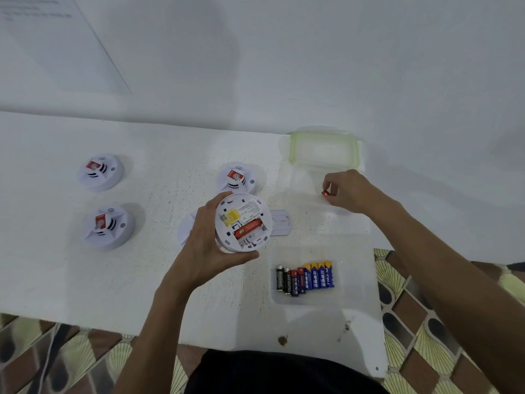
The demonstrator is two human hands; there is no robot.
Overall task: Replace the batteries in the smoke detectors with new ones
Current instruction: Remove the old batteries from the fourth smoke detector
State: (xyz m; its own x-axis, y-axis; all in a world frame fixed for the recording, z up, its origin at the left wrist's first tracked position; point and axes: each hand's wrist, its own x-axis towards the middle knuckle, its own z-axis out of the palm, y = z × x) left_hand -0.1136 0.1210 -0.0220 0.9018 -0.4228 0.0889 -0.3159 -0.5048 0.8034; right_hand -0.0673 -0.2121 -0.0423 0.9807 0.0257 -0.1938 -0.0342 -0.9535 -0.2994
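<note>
You are partway through emptying the smoke detector (243, 223), by my reading. Your left hand (199, 251) holds it back-side-up above the counter (142, 280). That grip is curled round the rim, with the thumb on the near edge and a fingertip over the far one. One red battery (248, 227) lies in the open compartment. The slot beside it looks bare, though the view is too small to be sure.

Your right hand (349, 191) is well to the right of the detector and a little beyond it. Its grip is narrowed to a fingertip pinch on a second red battery (325, 193), held over a clear tub (360, 223). The tub's green-rimmed lid (295, 146) lies beyond it. I take this for the discard step, with a spent cell about to go into the tub.

The next move calls for letting that cell drop inside the tub walls. The right hand then needs to come back to the detector and lever out the red battery left in the compartment, while the left grip keeps the body steady and level.

Fresh cells wait in a row (306, 277) in a shallow clear tray (312, 301), to the right of the detector and nearer you. Match their ends to the compartment's markings. The battery cover (279, 223) lies flat just right of the detector, ready to go back on.

Three more detectors remain: one (237, 177) just beyond the held one and two (100, 172) (108, 227) well to its left. Most of the job probably lies ahead.
</note>
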